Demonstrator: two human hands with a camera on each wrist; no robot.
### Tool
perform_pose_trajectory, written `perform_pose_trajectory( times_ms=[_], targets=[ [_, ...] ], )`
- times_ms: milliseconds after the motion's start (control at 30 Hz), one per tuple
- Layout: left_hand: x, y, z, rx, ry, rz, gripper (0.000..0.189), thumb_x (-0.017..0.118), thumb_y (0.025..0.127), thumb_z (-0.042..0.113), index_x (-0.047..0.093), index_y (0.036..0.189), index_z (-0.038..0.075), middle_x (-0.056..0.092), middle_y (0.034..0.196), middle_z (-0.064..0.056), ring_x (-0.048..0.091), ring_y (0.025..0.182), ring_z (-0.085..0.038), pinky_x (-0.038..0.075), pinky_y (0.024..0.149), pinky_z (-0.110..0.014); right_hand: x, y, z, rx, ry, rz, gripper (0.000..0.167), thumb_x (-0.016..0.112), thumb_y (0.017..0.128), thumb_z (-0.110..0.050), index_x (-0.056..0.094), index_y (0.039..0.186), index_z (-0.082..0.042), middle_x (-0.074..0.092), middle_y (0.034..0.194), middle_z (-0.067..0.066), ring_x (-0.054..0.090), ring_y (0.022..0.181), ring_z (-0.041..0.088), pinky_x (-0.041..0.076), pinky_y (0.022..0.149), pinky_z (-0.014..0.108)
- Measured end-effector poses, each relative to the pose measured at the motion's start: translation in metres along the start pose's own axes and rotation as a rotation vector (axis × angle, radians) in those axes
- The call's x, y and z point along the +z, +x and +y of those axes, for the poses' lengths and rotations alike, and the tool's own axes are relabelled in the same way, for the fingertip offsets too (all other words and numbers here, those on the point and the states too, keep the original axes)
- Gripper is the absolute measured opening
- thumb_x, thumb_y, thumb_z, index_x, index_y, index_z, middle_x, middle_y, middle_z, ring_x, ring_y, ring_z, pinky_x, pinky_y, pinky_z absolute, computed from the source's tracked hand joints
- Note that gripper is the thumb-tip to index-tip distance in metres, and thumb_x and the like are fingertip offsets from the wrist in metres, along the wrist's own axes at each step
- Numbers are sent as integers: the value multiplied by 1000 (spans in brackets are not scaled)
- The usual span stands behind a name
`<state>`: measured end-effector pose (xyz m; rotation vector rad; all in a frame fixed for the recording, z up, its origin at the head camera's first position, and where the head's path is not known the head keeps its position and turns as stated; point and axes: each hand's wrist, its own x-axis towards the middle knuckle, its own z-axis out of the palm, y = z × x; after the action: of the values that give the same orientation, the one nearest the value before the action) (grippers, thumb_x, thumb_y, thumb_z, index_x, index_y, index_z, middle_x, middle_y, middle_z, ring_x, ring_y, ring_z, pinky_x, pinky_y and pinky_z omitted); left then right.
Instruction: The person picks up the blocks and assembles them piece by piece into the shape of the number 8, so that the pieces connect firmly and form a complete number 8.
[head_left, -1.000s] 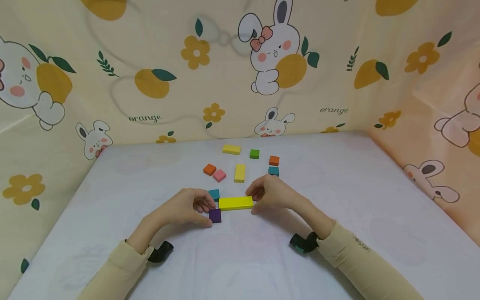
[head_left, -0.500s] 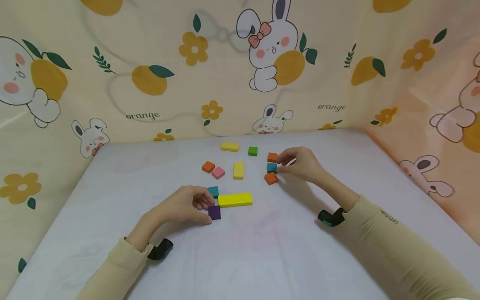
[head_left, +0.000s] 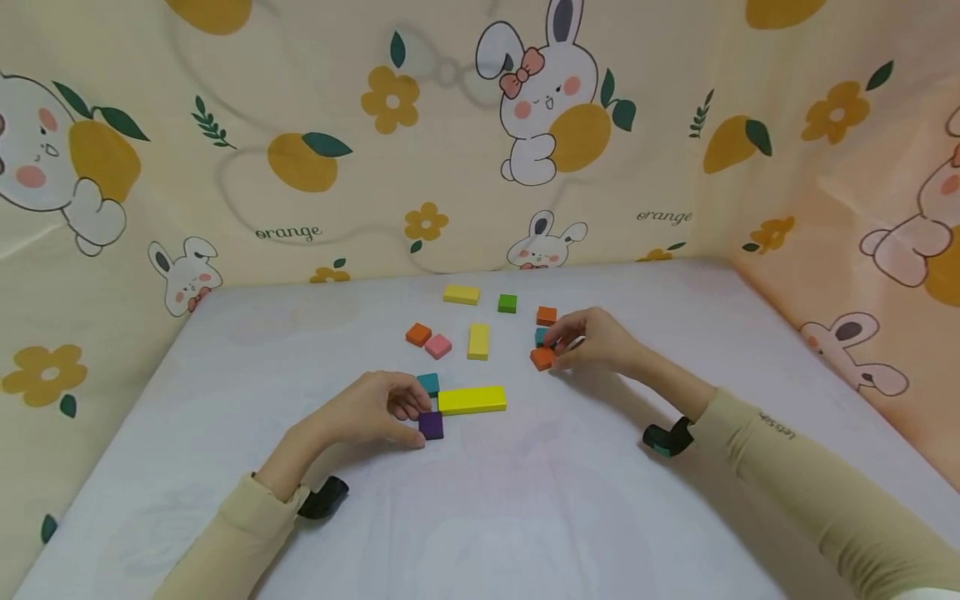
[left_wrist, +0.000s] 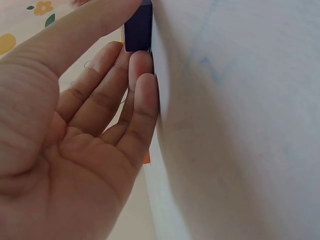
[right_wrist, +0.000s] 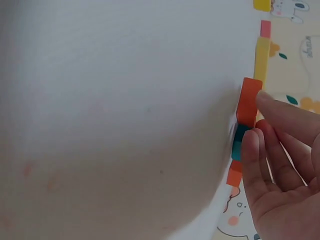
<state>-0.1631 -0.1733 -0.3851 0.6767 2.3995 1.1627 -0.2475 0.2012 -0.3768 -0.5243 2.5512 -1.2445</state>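
My left hand point(head_left: 378, 410) holds a small purple block point(head_left: 431, 425) between thumb and fingers; in the left wrist view the thumb lies over the purple block point(left_wrist: 138, 27), fingertips below it. A long bright yellow block point(head_left: 472, 400) lies beside the purple one, with a teal block point(head_left: 428, 384) at its far left corner. Over on the right, my right hand point(head_left: 596, 342) pinches the nearest orange block point(head_left: 542, 359), thumb at its edge and fingers behind. Those fingers partly cover another teal block point(head_left: 541, 337). The right wrist view shows thumb and fingertips against the orange block point(right_wrist: 248, 102).
Beyond the right hand lies another orange block point(head_left: 547, 316). Farther back are a green block point(head_left: 507, 303) and a pale yellow block point(head_left: 461, 295). A second pale yellow block point(head_left: 478, 342), a pink block point(head_left: 438, 346) and an orange block point(head_left: 418, 334) lie mid-table.
My right hand has left the long yellow block, moved right and away to the teal block, then come slightly nearer onto the orange block. The left hand stays at the purple block.
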Motion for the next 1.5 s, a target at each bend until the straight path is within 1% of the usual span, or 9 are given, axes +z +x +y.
perform_pose_trajectory(
  times_ms=[133,267,533,800,967,1100,1267,1367,1500],
  targets=[
    [1,2,-1,-1,-3,-1,38,89,73,22,67,104,14,66,99,3,62,90,-18,53,82,-29,2,1,2,7,-8,4,36,88,70,-2,74,103,-6,69,98,7,62,88,25,55,76,31],
    [1,2,-2,-6,0,2,39,90,73,23,67,103,15,66,99,4,61,90,-18,53,82,-29,1,4,1,-12,-6,-5,37,87,69,2,73,102,-5,69,100,7,63,88,25,55,76,32],
    [1,0,-1,-19,5,4,40,90,73,24,66,104,15,66,99,4,61,90,-18,53,82,-30,0,8,-1,13,-41,-20,36,89,68,-1,73,99,-8,70,96,4,65,86,22,54,77,32],
    [0,0,-1,-13,-2,5,40,90,73,24,66,104,14,66,99,3,61,90,-18,53,81,-29,1,9,-3,-18,-90,-48,36,90,68,-3,72,100,-6,69,96,4,65,85,21,54,77,30],
    [1,1,-2,-17,-3,3,40,90,73,24,66,104,15,66,98,3,61,90,-19,53,81,-30,1,9,-4,-30,-103,-56,36,90,69,-5,72,100,-7,69,95,4,64,86,21,53,77,32],
    [1,1,-1,-20,-6,3,40,90,73,23,66,104,15,66,98,3,61,90,-19,53,81,-29,1,9,-3,-42,-98,-58,35,89,69,-4,72,100,-6,69,93,4,64,86,22,54,78,33],
    [1,1,-2,-13,-18,4,40,90,73,23,66,104,14,66,98,2,61,90,-19,53,82,-29,1,7,-4,-78,-88,-46,34,88,69,1,72,99,-5,69,94,5,64,88,22,55,78,31],
    [2,1,-2,-13,-20,5,40,90,72,23,67,104,14,66,98,2,62,90,-19,53,82,-29,2,5,-7,-79,-48,-28,35,86,69,3,72,99,-4,70,96,5,65,90,23,55,79,31],
    [1,0,-3,-14,-18,7,40,90,72,23,67,104,14,66,98,2,62,89,-19,53,81,-29,8,1,-14,-69,10,-28,34,85,70,3,71,101,-3,69,97,7,66,91,23,55,80,31]
  ],
)
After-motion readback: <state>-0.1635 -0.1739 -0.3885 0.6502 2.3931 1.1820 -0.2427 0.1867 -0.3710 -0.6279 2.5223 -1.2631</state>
